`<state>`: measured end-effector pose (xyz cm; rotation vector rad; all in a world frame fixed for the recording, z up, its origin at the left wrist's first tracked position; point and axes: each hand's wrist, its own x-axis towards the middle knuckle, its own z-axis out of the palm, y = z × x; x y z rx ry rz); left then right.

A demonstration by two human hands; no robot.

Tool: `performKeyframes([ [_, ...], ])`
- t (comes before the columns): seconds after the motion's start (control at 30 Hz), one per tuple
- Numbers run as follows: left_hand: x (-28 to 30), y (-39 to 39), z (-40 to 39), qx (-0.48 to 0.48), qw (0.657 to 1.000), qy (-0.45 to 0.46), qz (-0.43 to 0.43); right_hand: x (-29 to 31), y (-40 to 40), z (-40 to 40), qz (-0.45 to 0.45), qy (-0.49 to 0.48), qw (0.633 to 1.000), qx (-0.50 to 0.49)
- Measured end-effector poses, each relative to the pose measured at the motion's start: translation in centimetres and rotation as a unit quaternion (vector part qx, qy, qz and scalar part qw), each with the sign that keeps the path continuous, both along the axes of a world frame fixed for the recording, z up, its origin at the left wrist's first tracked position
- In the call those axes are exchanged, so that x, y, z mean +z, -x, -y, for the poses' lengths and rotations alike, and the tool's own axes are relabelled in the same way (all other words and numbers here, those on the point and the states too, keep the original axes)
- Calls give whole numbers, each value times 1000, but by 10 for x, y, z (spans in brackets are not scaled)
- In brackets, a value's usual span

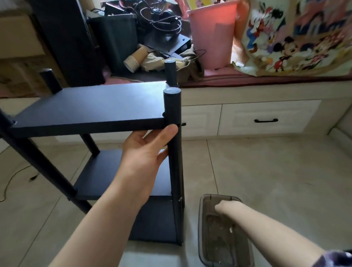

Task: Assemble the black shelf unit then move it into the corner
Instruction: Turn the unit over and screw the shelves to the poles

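The black shelf unit [96,110] stood upright on the tiled floor [269,176], in front of a window seat with white drawers [265,120]. The left hand [148,150] was at its near right post [173,153], just under the top shelf; the thumb lay against the shelf's front edge and the fingers [163,155] curled toward the post, apparently grasping it, though the fingertips were hidden. Two lower shelves sat below the hand. To the right of that hand and lower, the right hand [223,208] reached down into a translucent grey plastic box [225,235] on the floor beside the unit's foot. Its fingers were out of sight behind the wrist, so whether they were released or clenched could not be told. A pink bin [212,34] stood on the seat beyond.
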<state>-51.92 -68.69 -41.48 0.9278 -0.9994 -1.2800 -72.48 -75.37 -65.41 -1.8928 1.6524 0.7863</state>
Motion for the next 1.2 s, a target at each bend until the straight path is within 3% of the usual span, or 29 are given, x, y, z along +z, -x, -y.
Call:
performKeyframes([
  [0.07,1,1,0,6,1000,-1,0,41,-1,-1,0,4,1000,6],
  [0.17,1,2,-1,16,1000,1,7,96,-2,-7,-2,34,991,130],
  [0.3,1,2,-3,14,1000,-8,3,172,-1,-28,204,132,958,155],
  [0.43,1,2,-3,13,1000,-15,-11,229,5,-57,435,174,881,63],
  [0.63,2,-1,-4,-23,997,-28,-64,268,6,-77,625,258,736,-31],
  [0.8,9,-4,-3,-19,994,-41,-98,270,-1,-79,667,317,672,-58],
  [1.07,11,-2,-2,19,995,-53,-88,275,-20,-78,667,349,656,-49],
  [1.2,12,-3,-2,27,995,-40,-85,276,-24,-75,650,361,667,-41],
])
